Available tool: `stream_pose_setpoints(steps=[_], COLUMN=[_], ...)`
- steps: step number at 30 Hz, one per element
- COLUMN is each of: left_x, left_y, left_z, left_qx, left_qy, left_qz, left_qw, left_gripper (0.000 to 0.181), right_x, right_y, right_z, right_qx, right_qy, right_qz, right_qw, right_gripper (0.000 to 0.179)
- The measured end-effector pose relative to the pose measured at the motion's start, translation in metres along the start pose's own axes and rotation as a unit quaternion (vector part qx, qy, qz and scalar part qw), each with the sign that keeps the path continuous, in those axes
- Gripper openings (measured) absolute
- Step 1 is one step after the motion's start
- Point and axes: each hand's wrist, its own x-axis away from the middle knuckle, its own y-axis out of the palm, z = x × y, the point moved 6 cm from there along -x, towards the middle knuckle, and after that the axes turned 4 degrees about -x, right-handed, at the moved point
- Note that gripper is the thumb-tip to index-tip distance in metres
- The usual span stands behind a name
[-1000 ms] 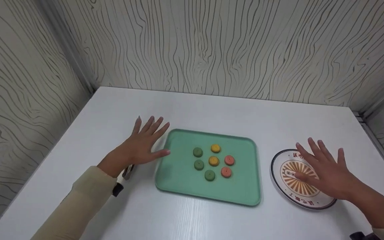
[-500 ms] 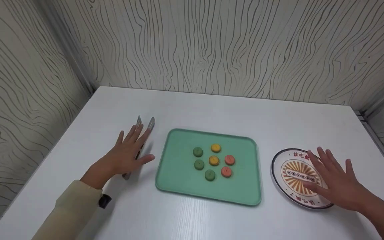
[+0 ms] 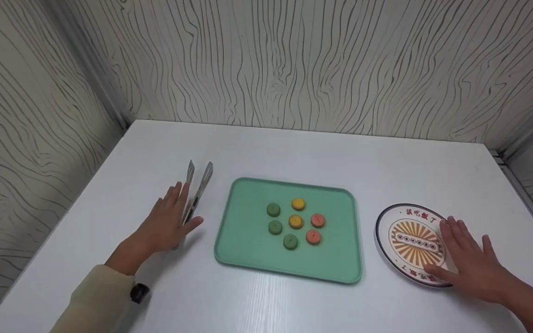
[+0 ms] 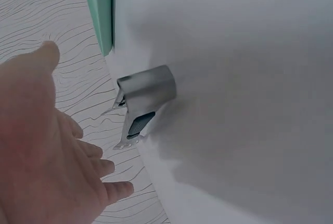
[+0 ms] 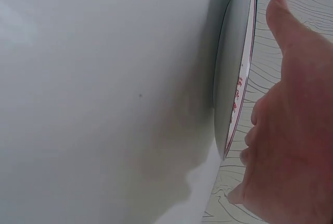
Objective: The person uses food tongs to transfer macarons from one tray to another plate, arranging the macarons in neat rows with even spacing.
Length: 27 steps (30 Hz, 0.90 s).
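Observation:
My left hand hovers over the metal tongs, its fingers straight and the thumb spread. In the left wrist view a gap shows between that hand and the tongs, which lie on the table and are partly hidden from the head view. On the right, my right hand is held above the right edge of a round patterned plate, fingers extended and holding nothing. The right wrist view shows the plate apart from the hand. Between the hands, several macarons in green, yellow and pink sit on a green tray.
All of this stands on a white table. Wood-patterned panels rise behind it and on both sides. A dark band is on the left wrist, by a beige sleeve.
Both hands have drawn back toward the body; the left also moved leftward, uncovering the tips of the tongs. More of the plate shows as the right hand slid right. Tray and macarons stay put.

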Motion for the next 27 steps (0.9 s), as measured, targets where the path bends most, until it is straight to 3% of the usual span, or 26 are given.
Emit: stream_pose_setpoints(steps=[9, 19, 27], left_x=[0.006, 0.009, 0.008], left_y=[0.005, 0.012, 0.015], left_z=[-0.003, -0.001, -0.004], left_qx=[0.0, -0.001, 0.009], left_qy=[-0.022, -0.037, -0.041], left_qz=[-0.018, -0.045, -0.046], left_qw=[0.9996, 0.9983, 0.9981], left_gripper=[0.09, 0.097, 0.099], right_x=[0.002, 0.004, 0.005], right_y=[0.008, 0.01, 0.013], right_z=[0.009, 0.01, 0.01], right_qx=[-0.006, 0.004, -0.017], right_qy=[0.008, -0.009, -0.018], right_qz=[-0.004, 0.013, 0.001], right_qw=[0.9999, 0.9999, 0.9997], right_gripper=[0.12, 0.124, 0.124])
